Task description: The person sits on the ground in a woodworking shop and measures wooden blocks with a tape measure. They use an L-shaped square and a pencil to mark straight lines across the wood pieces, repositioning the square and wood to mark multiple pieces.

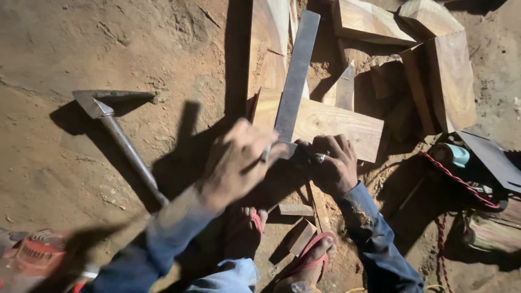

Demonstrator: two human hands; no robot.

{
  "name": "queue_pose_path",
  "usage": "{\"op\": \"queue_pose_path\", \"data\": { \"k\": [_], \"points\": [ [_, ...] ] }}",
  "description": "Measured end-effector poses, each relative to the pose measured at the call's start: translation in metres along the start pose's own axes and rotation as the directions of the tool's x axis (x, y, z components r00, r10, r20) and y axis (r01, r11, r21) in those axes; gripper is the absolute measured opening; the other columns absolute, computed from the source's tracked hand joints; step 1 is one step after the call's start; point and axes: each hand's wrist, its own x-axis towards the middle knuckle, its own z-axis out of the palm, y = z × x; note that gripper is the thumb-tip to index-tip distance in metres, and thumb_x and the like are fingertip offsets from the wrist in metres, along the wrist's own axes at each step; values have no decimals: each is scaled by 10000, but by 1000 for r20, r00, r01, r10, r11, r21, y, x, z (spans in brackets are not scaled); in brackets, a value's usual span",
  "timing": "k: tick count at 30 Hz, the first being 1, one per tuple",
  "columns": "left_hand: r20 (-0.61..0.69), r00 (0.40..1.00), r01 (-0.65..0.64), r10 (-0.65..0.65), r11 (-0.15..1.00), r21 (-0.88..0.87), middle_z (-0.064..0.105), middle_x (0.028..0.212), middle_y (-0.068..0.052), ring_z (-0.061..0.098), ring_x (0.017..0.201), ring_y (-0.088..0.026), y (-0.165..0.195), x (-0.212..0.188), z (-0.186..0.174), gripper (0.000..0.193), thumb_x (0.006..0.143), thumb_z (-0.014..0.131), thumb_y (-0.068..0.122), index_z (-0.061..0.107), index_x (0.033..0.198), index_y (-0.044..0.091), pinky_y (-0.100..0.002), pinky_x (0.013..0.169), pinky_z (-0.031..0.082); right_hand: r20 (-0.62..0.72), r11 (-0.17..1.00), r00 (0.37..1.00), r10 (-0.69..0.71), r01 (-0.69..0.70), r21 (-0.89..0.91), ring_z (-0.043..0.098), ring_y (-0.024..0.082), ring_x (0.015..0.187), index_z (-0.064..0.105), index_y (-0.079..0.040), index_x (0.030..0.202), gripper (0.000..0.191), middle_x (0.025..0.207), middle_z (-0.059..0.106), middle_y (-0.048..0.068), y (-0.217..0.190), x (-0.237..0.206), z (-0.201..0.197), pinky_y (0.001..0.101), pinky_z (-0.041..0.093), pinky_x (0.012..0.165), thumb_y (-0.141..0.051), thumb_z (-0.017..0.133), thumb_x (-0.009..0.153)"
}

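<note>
Metal square [296, 76] on plank [325, 127] — left hand [239, 163], right hand [331, 163] gripping

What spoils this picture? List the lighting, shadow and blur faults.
Head view: one hard light from near the camera throws deep black shadows behind the hammer, the wood blocks and the arms; the left hand is smeared by motion blur, the right hand sharper; the metal square shows dull sheen, no glare; corners fall off into darkness.

Bare sandy ground [81, 38] carries a hammer [116, 135], cut wood blocks [445, 81] and offcuts [300, 236].
</note>
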Motion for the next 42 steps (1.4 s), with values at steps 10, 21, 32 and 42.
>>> {"op": "queue_pose_path", "data": {
  "k": [10, 21, 32, 42],
  "points": [
    [-234, 953, -168, 191, 979, 115, 693, 1011, -95, 615, 828, -229, -68, 31, 35, 323, 1027, 781, 226, 578, 1249, 109, -386, 705, 477, -29, 998, 999, 38, -40, -45, 579, 257, 944, 777, -184, 994, 251, 1008, 646, 13, -6, 4, -1, 422, 463, 784, -311, 871, 800],
    [221, 975, 6, -20, 998, 66, 748, 977, -76, 641, 880, -224, 15, -28, -18, 104, 986, 677, 255, 723, 1037, 176, -334, 640, 545, -37, 1000, 999, 13, -14, -22, 595, 239, 962, 802, -179, 1093, 297, 1025, 650, 7, -8, 5, -3, 405, 466, 781, -268, 865, 817],
    [313, 872, 464, -375, 837, -290, 682, 1178, -179, 680, 1082, -337, 51, -69, 37, 531, 820, 675, 155, 599, 1334, 41, -433, 921, 561, 163, 184, 793, 587, -327, 927, 688, 198, 911, 666, 52, 1218, 472, 1167, 635, 116, -17, -62, 14, 335, 583, 759, -194, 831, 851],
    [303, 952, 200, -51, 852, -485, 705, 1206, -127, 751, 1088, -287, 49, -45, 34, 530, 873, 888, 217, 597, 1303, 111, -364, 880, 614, 136, 169, 955, 264, -184, 968, 666, 220, 1182, 658, 34, 1271, 417, 1315, 639, 138, -47, -24, -39, 366, 565, 988, -197, 666, 924]
  ]
}}
